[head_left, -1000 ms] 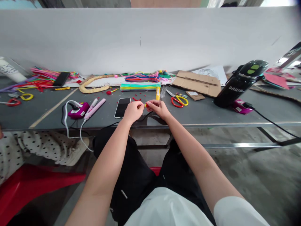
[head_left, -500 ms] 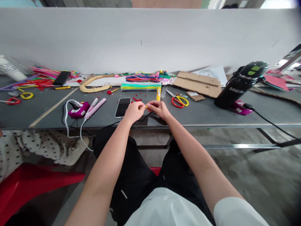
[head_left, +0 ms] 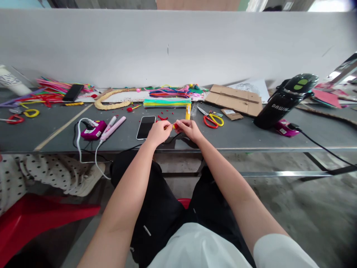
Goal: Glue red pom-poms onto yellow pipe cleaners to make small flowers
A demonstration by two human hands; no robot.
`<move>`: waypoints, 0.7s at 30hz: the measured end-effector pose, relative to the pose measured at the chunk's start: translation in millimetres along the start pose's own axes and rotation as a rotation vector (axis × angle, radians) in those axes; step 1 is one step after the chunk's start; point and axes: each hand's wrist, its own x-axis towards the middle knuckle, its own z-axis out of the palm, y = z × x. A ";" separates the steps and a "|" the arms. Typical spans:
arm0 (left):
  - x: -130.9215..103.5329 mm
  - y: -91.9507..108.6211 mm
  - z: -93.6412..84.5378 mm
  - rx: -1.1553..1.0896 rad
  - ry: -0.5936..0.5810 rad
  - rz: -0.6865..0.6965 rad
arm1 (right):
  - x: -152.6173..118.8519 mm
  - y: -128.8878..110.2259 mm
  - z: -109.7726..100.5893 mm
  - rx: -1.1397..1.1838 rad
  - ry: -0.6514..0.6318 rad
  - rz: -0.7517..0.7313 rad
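My left hand and my right hand meet over the table's front part, fingers pinched. Between their fingertips is a small red-and-yellow pipe-cleaner piece, mostly covered by the fingers. Just beyond lie red scraps and a yellow box cutter. A white-edged phone rests left of my left hand. Scissors with red and yellow handles lie to the right. Farther back is a bundle of green and yellow pipe cleaners. A similar red-tipped yellow piece lies left of the bundle.
At left, a pink hair straightener leans by a purple power adapter, its white cord hanging over the edge. Cardboard and a black bottle stand to the right. A white partition closes the back.
More red now shows between my fingertips, beside the yellow. My right hand's fingers have shifted slightly; both arms stay nearly in place.
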 end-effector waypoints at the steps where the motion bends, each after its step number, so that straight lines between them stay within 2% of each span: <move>1: 0.1 0.0 -0.3 -0.003 0.000 -0.006 | -0.1 -0.2 0.2 0.016 0.004 0.009; 9: 0.9 -0.2 -0.5 -0.015 -0.001 -0.021 | -0.2 0.7 -0.6 -0.049 -0.027 -0.053; 21: -0.6 0.7 -0.3 -0.102 -0.045 -0.054 | -1.5 -1.7 0.9 -0.085 -0.028 -0.040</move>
